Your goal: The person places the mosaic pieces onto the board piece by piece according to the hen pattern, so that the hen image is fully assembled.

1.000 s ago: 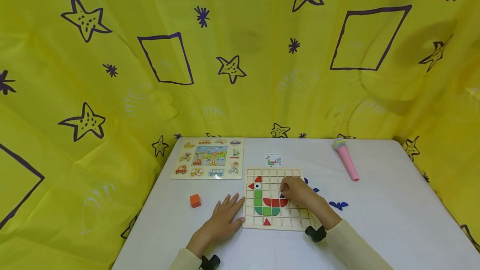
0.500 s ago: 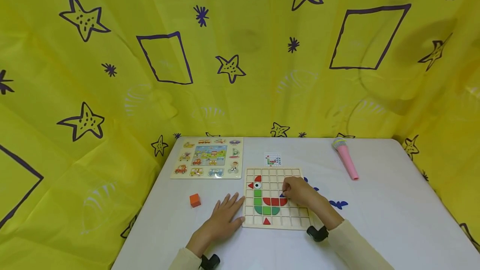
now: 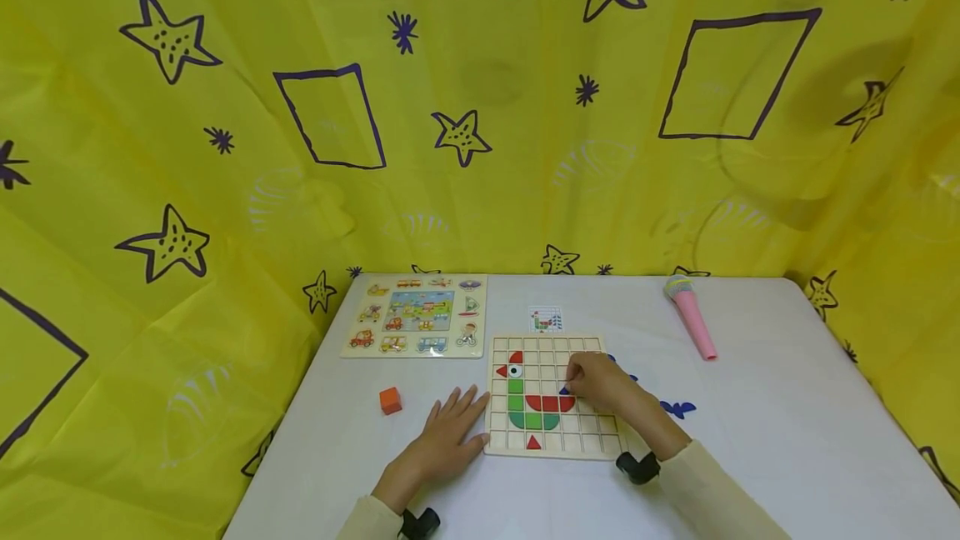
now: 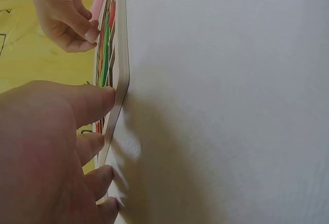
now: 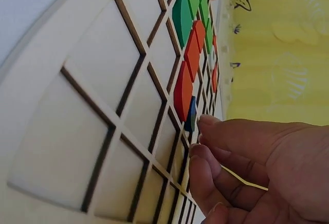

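A wooden grid board (image 3: 551,450) lies on the table, with red and green pieces forming a bird-like figure. My right hand (image 3: 600,377) is over its right half, thumb and curled index at a small blue piece (image 5: 192,114). That piece sits at the grid just above the right end of the red row (image 5: 191,64). Its far side is hidden by the fingertips. My left hand (image 3: 447,437) lies spread to the left of the board, its thumb and fingertips against the board's edge (image 4: 122,54). A red triangle (image 3: 533,442) lies in the bottom row.
Several loose blue pieces (image 3: 677,409) lie right of the board, some partly behind the right hand. A small pattern card (image 3: 546,319) is above it. Around stand an orange cube (image 3: 390,401), a vehicle picture puzzle (image 3: 412,350) and a pink toy microphone (image 3: 696,323).
My right hand has shifted slightly to the right, staying at the blue piece beside the red row. The left hand holds its position at the board's edge.
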### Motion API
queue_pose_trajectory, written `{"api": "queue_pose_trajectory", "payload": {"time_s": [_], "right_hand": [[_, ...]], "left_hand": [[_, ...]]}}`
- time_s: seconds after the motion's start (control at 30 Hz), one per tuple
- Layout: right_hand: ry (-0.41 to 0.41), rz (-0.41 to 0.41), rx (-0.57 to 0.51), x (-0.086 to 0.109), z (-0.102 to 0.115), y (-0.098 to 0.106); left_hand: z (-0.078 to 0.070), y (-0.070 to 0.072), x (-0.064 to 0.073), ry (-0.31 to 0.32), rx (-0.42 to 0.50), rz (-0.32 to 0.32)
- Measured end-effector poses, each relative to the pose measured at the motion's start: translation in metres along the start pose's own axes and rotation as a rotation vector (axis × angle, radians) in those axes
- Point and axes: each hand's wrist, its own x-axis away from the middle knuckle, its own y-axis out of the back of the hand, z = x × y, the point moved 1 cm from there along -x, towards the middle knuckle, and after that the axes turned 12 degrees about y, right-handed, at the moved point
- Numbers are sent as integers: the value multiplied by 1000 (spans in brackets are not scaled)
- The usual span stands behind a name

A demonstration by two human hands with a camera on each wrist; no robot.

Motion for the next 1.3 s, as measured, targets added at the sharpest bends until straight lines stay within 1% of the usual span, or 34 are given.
{"api": "queue_pose_trajectory", "payload": {"time_s": [0.13,0.27,0.4,0.47,0.6,0.7,0.97,1.3], "right_hand": [[-5,-16,29,0,-3,11],[-9,-51,48,2,-14,28],[-47,-71,61,4,-28,44],[-79,-65,71,4,-36,49],[-109,-34,93,3,-50,51],[-101,-12,85,3,-56,51],[-138,7,59,5,-65,48],[-83,-2,61,11,-69,48]], "left_hand": [[0,1,0,-4,1,-2],[0,0,0,-3,-3,-1],[1,0,-1,-2,-3,-3],[0,0,-1,-1,-6,-4],[-1,1,0,-11,-6,-9],[-2,2,1,-20,-2,-13],[-2,1,1,-13,0,-6],[-4,2,1,-7,4,-4]]}}
